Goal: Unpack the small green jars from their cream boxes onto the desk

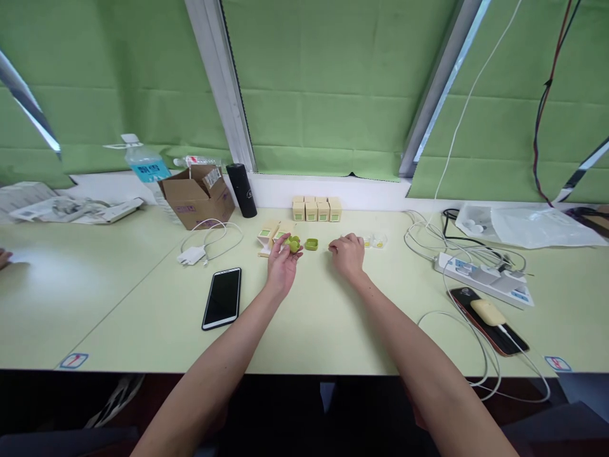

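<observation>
My left hand (281, 261) is palm up over the pale green table (304, 330), its fingers curled round a small green case (294, 243). A second small green piece (311, 244) lies on the table just to its right. My right hand (347, 252) rests knuckles up beside that piece, fingers bent and pinched together; what they hold, if anything, is hidden. Two flat tan boxes (272, 235) lie behind my left hand. A clear tray with yellow bits (375, 240) sits just right of my right hand.
A row of small tan boxes (316, 209) stands at the back. A black phone (222, 298), white charger (192, 255), cardboard box (197, 195), black flask (241, 190) and water bottle (145, 166) are left. A power strip (483, 277) with cables is right. Another person's hand (4, 257) shows far left.
</observation>
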`<state>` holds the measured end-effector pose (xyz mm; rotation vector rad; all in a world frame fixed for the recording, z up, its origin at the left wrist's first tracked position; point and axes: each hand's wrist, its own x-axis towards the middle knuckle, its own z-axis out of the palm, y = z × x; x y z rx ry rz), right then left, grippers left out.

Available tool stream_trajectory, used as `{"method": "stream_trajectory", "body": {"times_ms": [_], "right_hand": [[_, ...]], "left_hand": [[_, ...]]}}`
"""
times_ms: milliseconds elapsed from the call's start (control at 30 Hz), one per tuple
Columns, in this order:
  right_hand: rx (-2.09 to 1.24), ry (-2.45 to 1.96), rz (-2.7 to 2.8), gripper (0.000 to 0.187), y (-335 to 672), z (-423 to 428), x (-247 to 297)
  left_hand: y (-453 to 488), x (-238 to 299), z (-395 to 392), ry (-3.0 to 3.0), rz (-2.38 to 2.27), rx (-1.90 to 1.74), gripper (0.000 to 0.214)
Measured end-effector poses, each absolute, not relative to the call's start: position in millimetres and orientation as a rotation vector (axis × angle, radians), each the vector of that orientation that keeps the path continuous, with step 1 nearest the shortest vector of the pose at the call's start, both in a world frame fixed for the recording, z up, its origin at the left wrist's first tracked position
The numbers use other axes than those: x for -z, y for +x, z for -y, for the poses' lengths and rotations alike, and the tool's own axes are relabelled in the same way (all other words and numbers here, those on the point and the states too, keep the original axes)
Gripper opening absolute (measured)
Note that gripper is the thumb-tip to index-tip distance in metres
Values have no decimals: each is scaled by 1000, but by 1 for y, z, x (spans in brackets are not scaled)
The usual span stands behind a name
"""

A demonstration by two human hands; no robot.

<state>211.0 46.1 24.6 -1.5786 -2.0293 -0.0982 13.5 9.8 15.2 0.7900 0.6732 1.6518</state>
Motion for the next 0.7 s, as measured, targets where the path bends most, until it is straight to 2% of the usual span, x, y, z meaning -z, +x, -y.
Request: {"method": "stream_trajectory", "body": {"times_ms": [200, 367, 533, 700], "right_hand": [[155, -1740, 2165, 30, 192, -64, -25], [174, -1776, 2153, 29, 190, -63, -22], [166, -1803, 2184, 28, 194, -29, -20], [8, -1708, 2442, 25, 189, 16, -14]], "left_hand": [[12, -20, -9, 959, -823, -1784, 48], [13, -21, -9, 1159, -1046, -1866, 38], [6, -24, -8, 1436, -1380, -1855, 22], [0, -28, -8, 1748, -1679, -1678, 17]]}}
